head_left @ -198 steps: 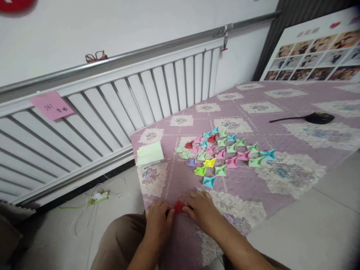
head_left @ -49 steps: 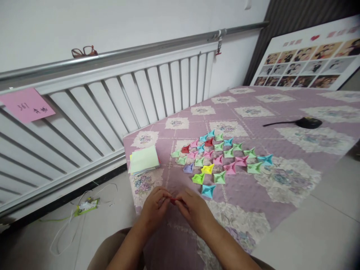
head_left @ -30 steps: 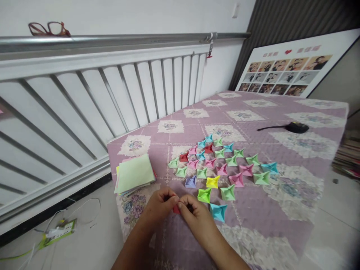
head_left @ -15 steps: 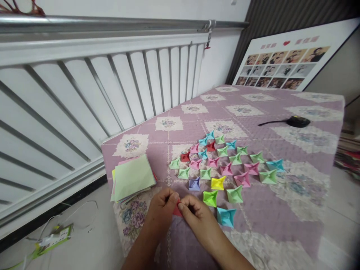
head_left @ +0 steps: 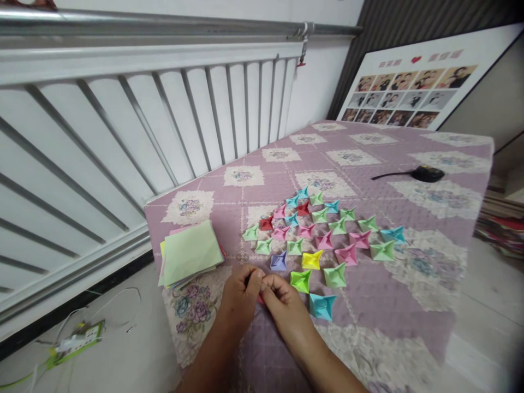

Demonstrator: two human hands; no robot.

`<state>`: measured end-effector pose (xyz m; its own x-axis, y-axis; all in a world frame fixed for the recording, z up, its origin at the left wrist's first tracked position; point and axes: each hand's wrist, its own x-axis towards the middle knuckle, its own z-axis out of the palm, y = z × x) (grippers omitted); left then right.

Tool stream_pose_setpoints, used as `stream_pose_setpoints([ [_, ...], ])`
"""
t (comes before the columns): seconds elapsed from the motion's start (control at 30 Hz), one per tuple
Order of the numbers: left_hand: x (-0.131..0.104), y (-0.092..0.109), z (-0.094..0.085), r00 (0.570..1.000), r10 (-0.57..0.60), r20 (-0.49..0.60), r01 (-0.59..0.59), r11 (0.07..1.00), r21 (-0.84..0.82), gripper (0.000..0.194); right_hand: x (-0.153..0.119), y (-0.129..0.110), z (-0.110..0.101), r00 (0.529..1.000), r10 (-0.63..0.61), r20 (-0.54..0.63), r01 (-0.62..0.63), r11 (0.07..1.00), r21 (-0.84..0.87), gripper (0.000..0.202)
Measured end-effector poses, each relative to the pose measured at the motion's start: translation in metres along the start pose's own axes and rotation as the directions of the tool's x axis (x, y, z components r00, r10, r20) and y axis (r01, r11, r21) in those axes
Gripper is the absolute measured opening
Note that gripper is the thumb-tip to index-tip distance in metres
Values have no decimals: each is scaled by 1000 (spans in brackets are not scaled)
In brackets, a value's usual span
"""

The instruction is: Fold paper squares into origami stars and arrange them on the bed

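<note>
Between the fingertips of my left hand [head_left: 241, 292] and my right hand [head_left: 284, 300] is a small piece of red paper [head_left: 260, 299], mostly hidden by the thumbs. Both hands are closed in a pinch and nearly touch each other. Just beyond them stand several folded paper pieces with pointed corners, among them a purple one [head_left: 279, 261], a yellow one [head_left: 311, 260], a bright green one [head_left: 301, 281] and a blue one [head_left: 322, 307]. To the left of my left hand lies a stack of coloured paper sheets [head_left: 192, 252], pale green on top.
A floral purple tablecloth [head_left: 282, 349] covers the table. Towards the far right rests a black object with a thin strap [head_left: 428, 173]. A white radiator [head_left: 164, 125] runs along the left side. On the floor at lower left is a power strip [head_left: 79, 341] with cables.
The view has shifted slightly. Less of the red paper shows now, as my fingers have drawn over it. The folded pieces and the stack stay in place on the table.
</note>
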<state>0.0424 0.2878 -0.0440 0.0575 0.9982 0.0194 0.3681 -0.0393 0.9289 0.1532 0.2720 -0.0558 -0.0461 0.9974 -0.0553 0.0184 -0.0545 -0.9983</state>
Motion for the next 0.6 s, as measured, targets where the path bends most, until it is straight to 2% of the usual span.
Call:
stream_pose_setpoints([
  [0.6,3,0,7,1000,-16,-24,17,999,35,25,0,3,0,999,39,-8,-38,999,33,30],
])
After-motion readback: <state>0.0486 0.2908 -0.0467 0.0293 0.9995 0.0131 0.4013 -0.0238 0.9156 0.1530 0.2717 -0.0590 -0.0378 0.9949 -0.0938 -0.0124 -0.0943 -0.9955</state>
